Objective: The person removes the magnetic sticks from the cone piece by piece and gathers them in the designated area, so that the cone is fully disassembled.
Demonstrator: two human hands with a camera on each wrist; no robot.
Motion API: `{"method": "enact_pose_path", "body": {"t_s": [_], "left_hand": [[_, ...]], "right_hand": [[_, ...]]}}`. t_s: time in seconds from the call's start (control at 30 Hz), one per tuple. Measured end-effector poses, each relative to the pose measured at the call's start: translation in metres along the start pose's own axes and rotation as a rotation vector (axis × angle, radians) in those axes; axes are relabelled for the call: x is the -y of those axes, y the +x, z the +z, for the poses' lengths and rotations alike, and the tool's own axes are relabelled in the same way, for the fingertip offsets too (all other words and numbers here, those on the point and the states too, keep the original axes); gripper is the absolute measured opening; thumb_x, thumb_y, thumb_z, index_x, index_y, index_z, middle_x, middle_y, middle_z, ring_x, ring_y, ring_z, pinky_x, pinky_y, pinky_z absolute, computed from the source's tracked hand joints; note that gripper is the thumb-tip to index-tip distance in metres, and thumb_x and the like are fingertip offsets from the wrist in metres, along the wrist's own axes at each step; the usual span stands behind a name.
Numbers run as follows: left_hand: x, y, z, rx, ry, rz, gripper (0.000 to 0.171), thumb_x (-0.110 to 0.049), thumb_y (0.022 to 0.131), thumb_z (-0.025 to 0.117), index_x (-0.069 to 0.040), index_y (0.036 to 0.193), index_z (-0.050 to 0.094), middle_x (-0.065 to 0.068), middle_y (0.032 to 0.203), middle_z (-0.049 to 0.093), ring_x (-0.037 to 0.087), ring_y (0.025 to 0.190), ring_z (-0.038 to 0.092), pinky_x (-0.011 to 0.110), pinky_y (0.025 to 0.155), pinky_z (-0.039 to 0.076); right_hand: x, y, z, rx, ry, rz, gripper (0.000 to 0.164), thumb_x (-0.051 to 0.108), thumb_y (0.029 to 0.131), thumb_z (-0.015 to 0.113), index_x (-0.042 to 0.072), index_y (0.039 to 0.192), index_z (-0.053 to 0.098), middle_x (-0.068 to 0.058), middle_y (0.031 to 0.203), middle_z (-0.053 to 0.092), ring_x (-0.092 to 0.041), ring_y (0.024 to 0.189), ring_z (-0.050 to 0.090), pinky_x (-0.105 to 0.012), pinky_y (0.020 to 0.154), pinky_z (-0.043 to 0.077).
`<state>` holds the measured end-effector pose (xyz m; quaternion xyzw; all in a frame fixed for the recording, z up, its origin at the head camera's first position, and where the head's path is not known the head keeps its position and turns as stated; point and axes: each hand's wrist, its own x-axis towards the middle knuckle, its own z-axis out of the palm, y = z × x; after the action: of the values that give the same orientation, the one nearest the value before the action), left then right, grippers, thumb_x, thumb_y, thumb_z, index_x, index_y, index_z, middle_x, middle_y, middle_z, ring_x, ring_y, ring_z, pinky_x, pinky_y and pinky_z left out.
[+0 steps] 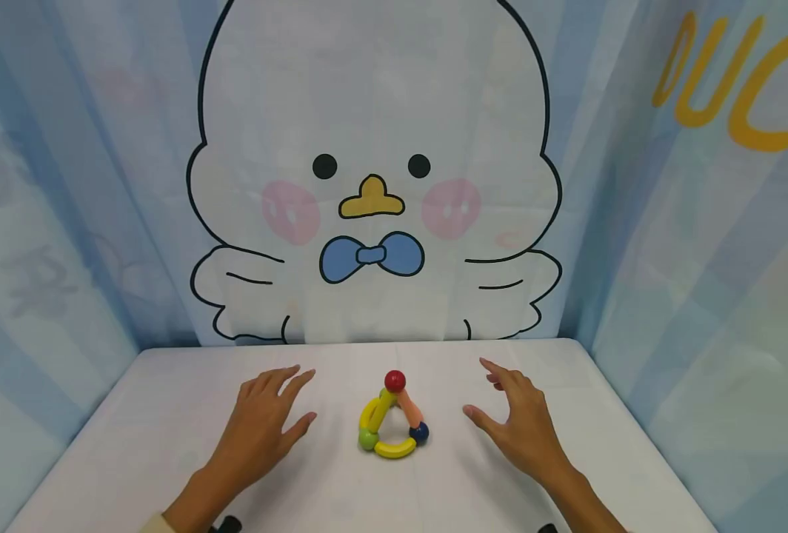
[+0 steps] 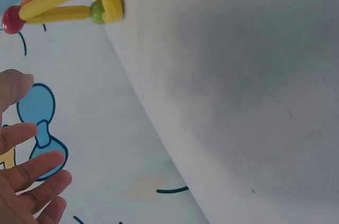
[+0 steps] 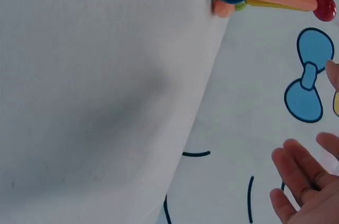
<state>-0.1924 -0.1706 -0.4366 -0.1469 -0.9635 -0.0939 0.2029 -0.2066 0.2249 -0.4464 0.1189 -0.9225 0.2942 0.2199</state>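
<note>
A pyramid of toy balls and rods (image 1: 386, 406) stands on the table, with a red ball (image 1: 395, 381) at its top. A light green ball (image 1: 368, 439) and a dark blue ball (image 1: 418, 433) form its front corners, joined by a curved yellow rod (image 1: 395, 449). A salmon rod (image 1: 410, 409) runs from the red ball to the blue one. My left hand (image 1: 264, 418) hovers to its left, fingers spread, holding nothing. On the other side, my right hand (image 1: 519, 426) is also apart from it, fingers loosely extended. The left wrist view shows another green ball (image 2: 97, 12) farther back.
A white-covered table (image 1: 134, 414) lies under both hands. Behind it hangs a curtain (image 1: 374, 311) with a cartoon bird, and blue curtains (image 1: 54, 222) close in at the sides. Small black objects (image 1: 229, 525) show at the bottom edge near the wrists.
</note>
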Motion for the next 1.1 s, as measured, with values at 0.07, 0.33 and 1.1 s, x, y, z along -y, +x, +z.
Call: {"method": "enact_pose_path", "body": {"t_s": [0.07, 0.33, 1.1], "left_hand": [[-0.006, 0.003, 0.001, -0.001, -0.030, 0.008, 0.069, -0.034, 0.087, 0.089, -0.018, 0.148, 0.061, 0.011, 0.145, 0.064, 0.034, 0.131, 0.058, 0.058, 0.107, 0.049], [-0.037, 0.018, 0.003, -0.004, -0.223, 0.000, 0.061, -0.027, 0.087, 0.090, -0.022, 0.143, 0.066, 0.003, 0.132, 0.071, 0.024, 0.120, 0.063, 0.048, 0.103, 0.057], [-0.078, 0.057, 0.017, -0.034, -0.494, 0.098, 0.051, -0.010, 0.086, 0.088, -0.025, 0.132, 0.073, -0.007, 0.123, 0.075, 0.017, 0.114, 0.067, 0.038, 0.100, 0.060]], "right_hand": [[0.007, 0.002, 0.003, 0.029, 0.035, 0.037, 0.078, 0.040, 0.086, 0.090, 0.026, 0.153, 0.055, -0.005, 0.127, 0.070, -0.023, 0.116, 0.064, -0.058, 0.101, 0.049], [0.031, 0.007, 0.018, 0.107, 0.187, 0.138, 0.071, 0.039, 0.085, 0.091, 0.031, 0.148, 0.059, 0.003, 0.121, 0.071, -0.020, 0.115, 0.066, -0.054, 0.102, 0.058], [0.065, 0.030, 0.066, 0.186, 0.490, 0.146, 0.037, 0.029, 0.088, 0.089, 0.024, 0.123, 0.077, 0.005, 0.098, 0.074, -0.015, 0.100, 0.068, -0.054, 0.099, 0.058]]}}
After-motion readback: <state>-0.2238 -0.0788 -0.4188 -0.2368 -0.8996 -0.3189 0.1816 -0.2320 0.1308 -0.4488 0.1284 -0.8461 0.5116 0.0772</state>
